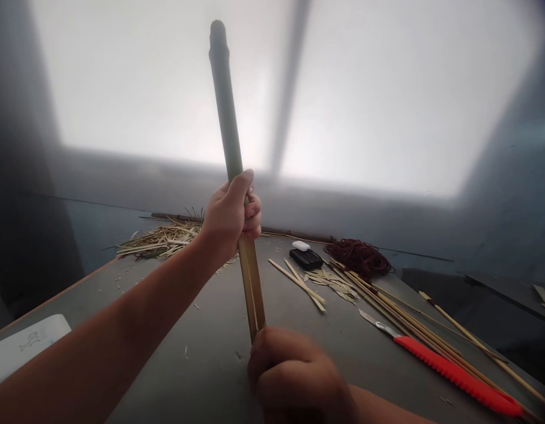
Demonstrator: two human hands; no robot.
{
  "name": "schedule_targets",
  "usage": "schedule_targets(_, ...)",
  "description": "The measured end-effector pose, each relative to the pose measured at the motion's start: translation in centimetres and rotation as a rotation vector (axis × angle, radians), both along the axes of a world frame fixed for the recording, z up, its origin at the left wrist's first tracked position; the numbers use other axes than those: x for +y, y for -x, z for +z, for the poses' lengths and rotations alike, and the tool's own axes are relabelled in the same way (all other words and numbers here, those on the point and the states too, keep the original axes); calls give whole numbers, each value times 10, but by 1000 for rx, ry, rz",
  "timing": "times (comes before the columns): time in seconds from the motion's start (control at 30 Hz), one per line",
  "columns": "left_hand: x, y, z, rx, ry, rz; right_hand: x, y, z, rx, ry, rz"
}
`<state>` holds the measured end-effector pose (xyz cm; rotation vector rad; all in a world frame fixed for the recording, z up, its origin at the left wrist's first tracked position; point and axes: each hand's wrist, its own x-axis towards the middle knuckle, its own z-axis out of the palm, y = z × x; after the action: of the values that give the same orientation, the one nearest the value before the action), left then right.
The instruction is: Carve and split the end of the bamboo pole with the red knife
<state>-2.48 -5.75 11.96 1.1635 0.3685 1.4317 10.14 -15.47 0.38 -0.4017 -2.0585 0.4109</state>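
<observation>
A length of bamboo pole (228,126) stands up in front of me, its top leaning slightly left. The upper part is rounded and dark green with a node near the tip. Its lower part is pale brown, with a lengthwise split running down it. My left hand (232,215) is wrapped around the middle, thumb up along the pole. At the lower end, my right hand (294,371) is closed, slightly blurred, and hides the bamboo's bottom. To the right of that hand lies a knife (453,371) with a red ridged handle and a short blade.
On the grey table (210,359) are a heap of bamboo shavings (166,238), thin bamboo strips (299,282), pale chips (336,284), a black case (306,259), a white case (301,245), dark red cord (358,257), several thin sticks (405,318) and a white object (29,347).
</observation>
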Motion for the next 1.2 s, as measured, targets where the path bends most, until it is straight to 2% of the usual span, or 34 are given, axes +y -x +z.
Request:
schedule_targets(0.1, 7, 1, -3, -30, 16, -5, 2, -2, 2, 307, 218, 12)
schedule_targets(0.2, 10, 0, -5, -48, 1, -4, 8, -3, 4, 558, 348, -10)
schedule_targets(0.27, 11, -1, -6, -56, -7, -5, 10, -4, 8, 571, 339, -10)
schedule_targets(0.4, 9, -3, -5, -45, -5, -40, 11, -4, 26, 526, 185, -12)
schedule_targets(0.53, 6, -2, -3, -32, 6, -53, 14, -5, 39, 510, 154, -95)
schedule_targets(0.67, 6, 0, -3, -16, 2, -66, 12, -13, 39, 332, 131, -161)
schedule_targets(0.8, 11, 1, -4, -36, 18, -86, 0, -26, 47, -205, -56, -309)
schedule_targets(0.87, 15, 2, -5, -49, 41, -95, -8, -30, 54, -386, 33, -398)
schedule_targets(0.93, 19, 3, -7, -59, 56, -100, -14, -32, 60, -456, 142, -388)
schedule_targets(1.03, 25, 4, -10, -71, 61, -97, -21, -32, 67, -452, 231, -344)
schedule_targets(1.2, 33, 6, -13, -87, 95, -88, -26, -30, 72, -541, 256, -348)
